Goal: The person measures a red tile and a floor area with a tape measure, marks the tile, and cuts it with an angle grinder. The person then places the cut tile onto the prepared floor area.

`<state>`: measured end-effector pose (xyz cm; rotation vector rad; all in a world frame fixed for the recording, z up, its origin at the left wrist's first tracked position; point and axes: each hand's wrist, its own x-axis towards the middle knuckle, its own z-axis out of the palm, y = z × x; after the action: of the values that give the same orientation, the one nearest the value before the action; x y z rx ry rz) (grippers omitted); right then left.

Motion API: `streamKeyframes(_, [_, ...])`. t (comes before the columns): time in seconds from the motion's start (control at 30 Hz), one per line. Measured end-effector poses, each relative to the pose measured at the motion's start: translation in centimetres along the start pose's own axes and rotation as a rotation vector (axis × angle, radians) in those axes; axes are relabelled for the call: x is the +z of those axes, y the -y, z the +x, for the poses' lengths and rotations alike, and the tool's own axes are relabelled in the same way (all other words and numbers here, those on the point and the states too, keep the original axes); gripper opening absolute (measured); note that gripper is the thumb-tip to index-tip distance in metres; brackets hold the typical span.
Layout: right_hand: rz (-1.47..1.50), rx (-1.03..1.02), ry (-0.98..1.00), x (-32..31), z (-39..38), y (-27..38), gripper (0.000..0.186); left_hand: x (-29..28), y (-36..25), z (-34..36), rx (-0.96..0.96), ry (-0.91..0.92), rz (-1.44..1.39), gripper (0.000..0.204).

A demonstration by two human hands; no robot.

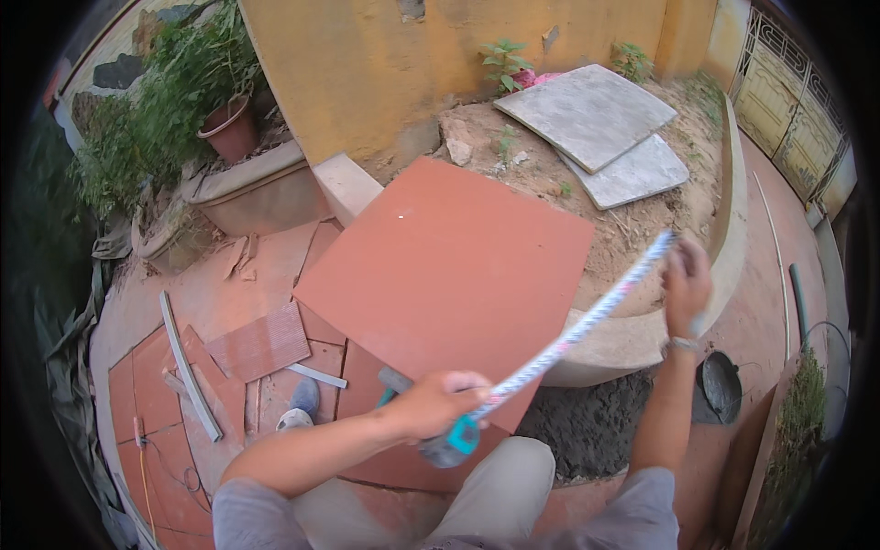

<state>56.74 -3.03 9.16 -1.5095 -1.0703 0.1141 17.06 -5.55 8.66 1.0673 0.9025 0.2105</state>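
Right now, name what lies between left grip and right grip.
In the head view, a long, white, marked tape-measure blade stretches from left grip to right grip.

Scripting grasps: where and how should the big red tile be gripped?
Probably by the left and right corners of the big red tile, one each for left hand and right hand, coming from the near side: it's broad, flat, handleless and lies cornerwise, those corners uncovered.

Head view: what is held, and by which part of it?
A tape measure: the left hand holds it at the case, the right hand at the free end of the blade.
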Motion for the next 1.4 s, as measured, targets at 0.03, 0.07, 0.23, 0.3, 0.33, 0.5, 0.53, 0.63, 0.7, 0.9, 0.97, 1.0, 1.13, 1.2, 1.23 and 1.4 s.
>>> streamKeyframes(0.03, [0.065,0.112,-0.077,-3.4,-1.3,-0.5,0.033,2.0,-0.7,1.2,0.104,0.061,0.095,0.029])
streamKeyframes(0.07, [0.095,0.236,-0.162,-6.0,-2.6,-1.1,0.04,4.0,-1.3,2.4,0.142,0.115,0.189,0.029])
streamKeyframes(0.23, [0.418,0.221,-0.01,-16.9,-12.5,-3.6,0.076,15.5,1.1,9.7,0.198,0.341,0.005,0.027])
streamKeyframes(0.3, [0.323,0.245,0.104,-19.8,-16.0,-4.5,0.073,19.4,4.5,13.5,0.29,0.429,-0.093,0.028])
streamKeyframes(0.33, [0.232,0.264,0.104,-20.4,-17.5,-5.3,0.057,21.4,6.6,15.3,0.217,0.435,-0.066,0.028])
streamKeyframes(0.5, [-0.087,0.583,0.044,-21.5,-25.6,-11.0,0.027,28.8,19.4,21.2,-0.04,0.481,-0.129,0.027])
streamKeyframes(0.53, [-0.195,0.709,0.035,-21.6,-27.3,-12.8,0.022,29.7,22.0,21.7,-0.047,0.486,-0.164,0.027])
streamKeyframes(0.63, [-0.15,0.823,-0.003,-21.7,-33.7,-17.7,0.021,30.7,29.6,20.8,-0.219,0.439,-0.216,0.026])
streamKeyframes(0.7, [-0.09,0.855,0.02,-21.9,-37.2,-21.1,0.021,31.3,33.4,20.6,-0.336,0.402,-0.258,0.027])
streamKeyframes(0.9, [-0.103,0.844,0.091,-20.3,-41.1,-30.1,0.022,33.0,41.2,20.0,-0.476,0.299,-0.582,0.032])
streamKeyframes(0.97, [-0.138,0.831,0.114,-20.3,-40.1,-32.2,0.022,34.3,43.1,19.7,-0.475,0.256,-0.616,0.032])
streamKeyframes(1.0, [-0.172,0.815,0.127,-20.4,-39.3,-33.0,0.022,35.0,43.8,19.5,-0.484,0.237,-0.612,0.032])
streamKeyframes(1.13, [-0.185,0.87,0.087,-22.3,-35.5,-34.7,0.024,36.3,45.8,18.9,-0.538,0.302,-0.531,0.031])
streamKeyframes(1.2, [-0.185,0.863,0.076,-24.1,-34.8,-34.6,0.027,36.5,46.1,19.1,-0.494,0.344,-0.484,0.031])
streamKeyframes(1.23, [-0.202,0.903,0.074,-25.1,-35.3,-34.1,0.029,36.4,46.0,19.3,-0.485,0.365,-0.449,0.031])
streamKeyframes(1.4, [-0.774,0.952,0.059,-29.2,-42.8,-30.7,0.055,33.8,44.6,21.0,-0.376,0.347,-0.221,0.029])
